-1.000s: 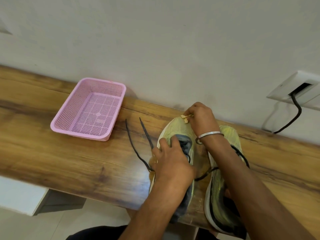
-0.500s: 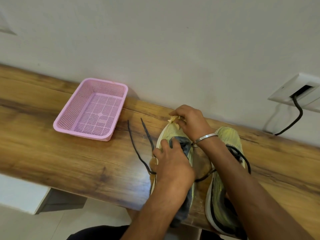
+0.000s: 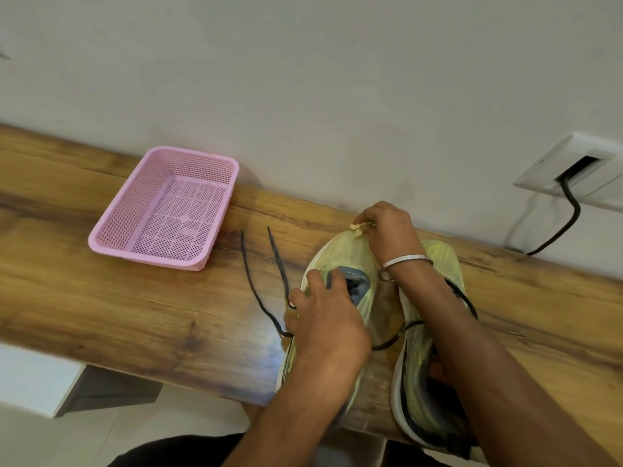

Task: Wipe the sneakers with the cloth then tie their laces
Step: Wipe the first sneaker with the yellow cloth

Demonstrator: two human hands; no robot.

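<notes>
Sneakers, the pale yellow-green mesh pair [image 3: 340,261], are mid-wipe: my right hand [image 3: 391,230] pinches a small cream cloth [image 3: 359,228] at the left toe, my left hand [image 3: 323,318] grips that shoe, black laces [image 3: 266,281] loose (tying remains).

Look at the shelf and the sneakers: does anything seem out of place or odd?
Yes. The left sneaker's black laces trail untied across the wooden shelf, and both sneakers' heels overhang its near edge.

Basket [image 3: 111,230] left of two sneakers [image 3: 340,257] on shelf [image 3: 135,315]
</notes>
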